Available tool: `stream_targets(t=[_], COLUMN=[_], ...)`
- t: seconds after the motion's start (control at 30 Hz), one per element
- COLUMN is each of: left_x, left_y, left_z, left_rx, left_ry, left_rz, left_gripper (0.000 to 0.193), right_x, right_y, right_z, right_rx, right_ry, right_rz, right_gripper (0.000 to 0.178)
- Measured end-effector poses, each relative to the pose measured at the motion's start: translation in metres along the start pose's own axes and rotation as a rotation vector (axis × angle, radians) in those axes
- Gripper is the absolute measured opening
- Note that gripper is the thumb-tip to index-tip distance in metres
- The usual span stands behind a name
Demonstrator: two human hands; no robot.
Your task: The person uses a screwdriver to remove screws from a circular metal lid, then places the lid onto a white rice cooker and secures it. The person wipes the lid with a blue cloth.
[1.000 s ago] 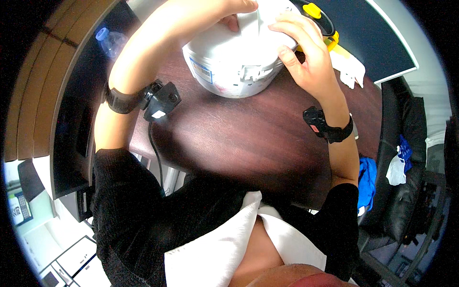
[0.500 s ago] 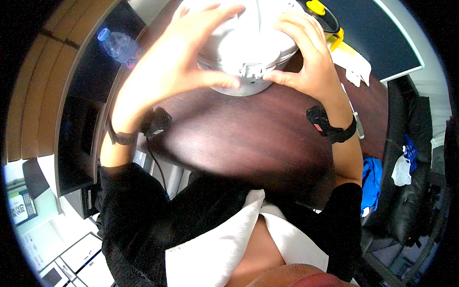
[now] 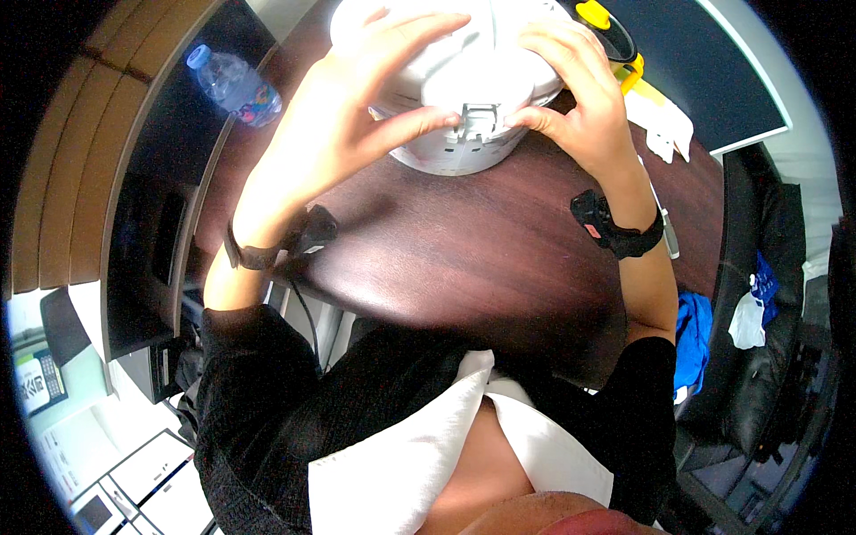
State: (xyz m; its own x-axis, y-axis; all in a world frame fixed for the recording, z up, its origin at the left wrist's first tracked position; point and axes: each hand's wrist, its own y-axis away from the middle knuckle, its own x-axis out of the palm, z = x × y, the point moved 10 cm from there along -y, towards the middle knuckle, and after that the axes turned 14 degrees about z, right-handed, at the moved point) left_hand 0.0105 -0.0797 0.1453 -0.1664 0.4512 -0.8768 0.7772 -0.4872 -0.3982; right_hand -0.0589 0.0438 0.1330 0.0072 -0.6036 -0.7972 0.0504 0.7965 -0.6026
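Observation:
A white rounded pot-like appliance [image 3: 450, 153] with a lid [image 3: 477, 89] stands at the far edge of the table, its top cut off by the picture's edge. On its near side is a small latch-like part [image 3: 479, 120]. My left hand [image 3: 361, 111] curls around the lid's left side, fingers on top and thumb tip beside the latch. Around the right side, my right hand [image 3: 584, 107] does the same, its thumb tip just right of the latch. Both hands hold the lid area between fingers and thumbs. I cannot tell whether the lid is fully closed.
A dark table [image 3: 464, 241] lies below. At the left stands a water bottle [image 3: 234, 85]. A black container with yellow parts [image 3: 592, 13], a white item [image 3: 660, 120], a pen-like object [image 3: 669, 234] and a monitor [image 3: 713, 71] are at the right. A blue cloth [image 3: 691, 339] lies lower right.
My left hand has shifted right and its thumb has moved up, closer to the latch. My right thumb has risen slightly too. The latch now shows more fully between them.

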Motion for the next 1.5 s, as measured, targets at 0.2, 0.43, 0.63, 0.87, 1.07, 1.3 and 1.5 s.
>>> stream_targets(t=[0.2, 0.43, 0.63, 0.87, 1.07, 1.3, 1.5], left_x=[-0.012, -0.053, -0.076, -0.067, -0.077, -0.075, -0.077], left_y=[0.002, -0.012, -0.035, -0.041, -0.037, -0.032, -0.029], left_z=[-0.011, -0.007, 0.008, 0.012, -0.006, -0.003, 0.003], left_rx=[0.008, 0.095, 0.096, 0.023, 0.049, 0.054, 0.065], left_ry=[-0.140, -0.224, -0.126, -0.250, -0.224, -0.148, -0.098], left_rz=[-0.081, -0.352, -0.401, -0.323, -0.368, -0.375, -0.409], left_gripper=[0.063, 0.049, 0.044, 0.052, 0.040, 0.040, 0.039], right_x=[-0.008, -0.045, -0.023, 0.019, 0.020, 0.033, 0.020], right_y=[-0.009, -0.036, -0.021, -0.054, -0.055, -0.046, -0.058], right_z=[0.003, -0.002, -0.026, -0.014, -0.019, -0.033, -0.020], right_rx=[-0.009, 0.140, 0.538, 0.292, 0.192, 0.416, 0.423], right_ry=[0.023, 0.127, -0.790, -1.886, -1.867, -1.671, -1.603], right_rz=[-0.033, -0.211, -0.334, -0.374, -0.350, -0.397, -0.448], right_gripper=[0.056, 0.043, 0.018, 0.018, 0.019, 0.028, 0.020])
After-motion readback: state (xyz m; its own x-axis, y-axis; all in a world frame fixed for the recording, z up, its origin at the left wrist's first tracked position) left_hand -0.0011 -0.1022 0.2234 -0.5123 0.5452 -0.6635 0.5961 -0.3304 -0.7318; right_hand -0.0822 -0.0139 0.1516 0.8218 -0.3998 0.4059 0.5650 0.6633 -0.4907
